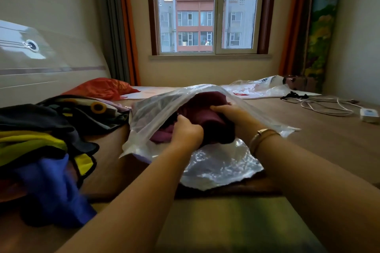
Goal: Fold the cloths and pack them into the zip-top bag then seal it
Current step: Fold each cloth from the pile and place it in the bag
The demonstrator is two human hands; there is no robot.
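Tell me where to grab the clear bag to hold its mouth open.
Pinch the upper lip of the clear bag from the near side. That film arches loosely above the maroon cloth, while the lower lip lies flat on the surface.

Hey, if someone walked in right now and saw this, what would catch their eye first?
First, the two hands at center: the left hand and right hand grip a folded maroon cloth inside the open mouth of a clear zip-top bag lying on the bed. Next, the heap of unfolded cloths at the left, yellow, blue and dark. Behind, a big window shows apartment buildings.
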